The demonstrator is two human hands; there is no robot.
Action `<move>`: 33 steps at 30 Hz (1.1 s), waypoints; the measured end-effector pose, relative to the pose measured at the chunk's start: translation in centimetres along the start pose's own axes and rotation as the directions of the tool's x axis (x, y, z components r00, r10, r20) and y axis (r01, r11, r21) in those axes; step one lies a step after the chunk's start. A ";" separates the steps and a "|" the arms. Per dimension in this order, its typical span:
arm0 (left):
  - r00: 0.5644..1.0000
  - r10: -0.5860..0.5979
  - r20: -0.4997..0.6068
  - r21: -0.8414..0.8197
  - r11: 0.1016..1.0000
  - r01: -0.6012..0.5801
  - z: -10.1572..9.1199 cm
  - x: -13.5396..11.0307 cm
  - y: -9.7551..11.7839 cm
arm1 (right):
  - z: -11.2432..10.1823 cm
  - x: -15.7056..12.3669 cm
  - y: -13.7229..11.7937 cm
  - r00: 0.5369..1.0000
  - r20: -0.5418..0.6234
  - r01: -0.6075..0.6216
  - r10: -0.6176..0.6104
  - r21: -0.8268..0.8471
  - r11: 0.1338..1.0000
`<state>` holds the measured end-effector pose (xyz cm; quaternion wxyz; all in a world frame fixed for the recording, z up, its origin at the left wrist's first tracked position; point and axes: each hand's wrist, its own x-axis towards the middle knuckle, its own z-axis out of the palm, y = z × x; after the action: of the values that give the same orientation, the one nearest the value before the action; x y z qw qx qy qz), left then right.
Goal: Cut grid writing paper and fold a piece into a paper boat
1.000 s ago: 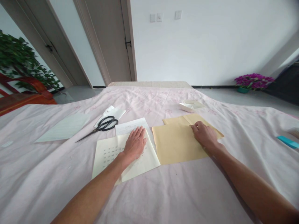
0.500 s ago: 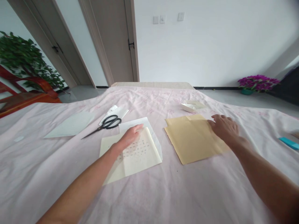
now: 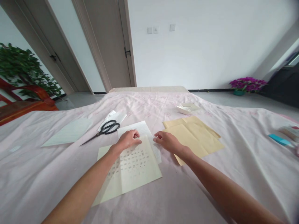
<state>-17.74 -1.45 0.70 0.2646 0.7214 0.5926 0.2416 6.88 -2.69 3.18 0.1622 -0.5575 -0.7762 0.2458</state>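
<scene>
My left hand [image 3: 129, 139] rests over the upper part of a cream sheet of paper [image 3: 130, 186] covered in rows of handwriting. Its fingers are curled, with the thumb apart from them. Under the cream sheet lies a white sheet [image 3: 137, 125], showing at the top and right. My right hand [image 3: 167, 140] hovers by the white sheet's right edge, fingers bent and thumb slightly apart, nothing visible in it. Beneath and beyond that wrist are tan paper sheets [image 3: 198, 137], overlapping. Black-handled scissors [image 3: 109, 127] lie left of the white sheet, partly on a folded white paper [image 3: 120, 117].
A lined sheet [image 3: 68, 132] lies at the left of the pink cloth [image 3: 140, 211]. A folded paper boat [image 3: 185, 109] sits at the back right. At the right edge are a blue object [image 3: 279, 139] and a blurred packet [image 3: 291, 132].
My right hand has left the tan sheets and moved left to the white sheet's edge. My left fingers have curled, and the cream sheet has slid nearer to me.
</scene>
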 end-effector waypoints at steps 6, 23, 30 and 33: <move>0.998 0.065 0.008 -0.082 0.995 -0.064 0.1 -1.1 0.6 | 1.2 -0.8 -0.6 0.997 0.075 0.002 -0.009 0.090 0.996; 0.976 0.219 0.000 -0.303 0.930 -0.208 -1.6 -1.8 4.8 | 1.0 -2.3 -4.3 0.985 -0.166 0.069 -0.049 0.116 0.991; 0.978 0.197 -0.067 -0.400 0.893 -0.207 -1.3 -2.1 3.4 | 1.6 -1.8 -4.3 0.976 -0.207 0.113 -0.075 0.183 0.976; 0.991 0.112 -0.072 -0.476 0.869 -0.133 -0.8 -2.0 2.5 | 2.0 -1.8 -4.1 0.971 -0.221 0.134 -0.091 0.188 0.973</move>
<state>-16.84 -3.68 2.88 0.4069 0.6642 0.4726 0.4122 3.22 -5.81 3.90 0.3131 -0.5160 -0.7561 0.2528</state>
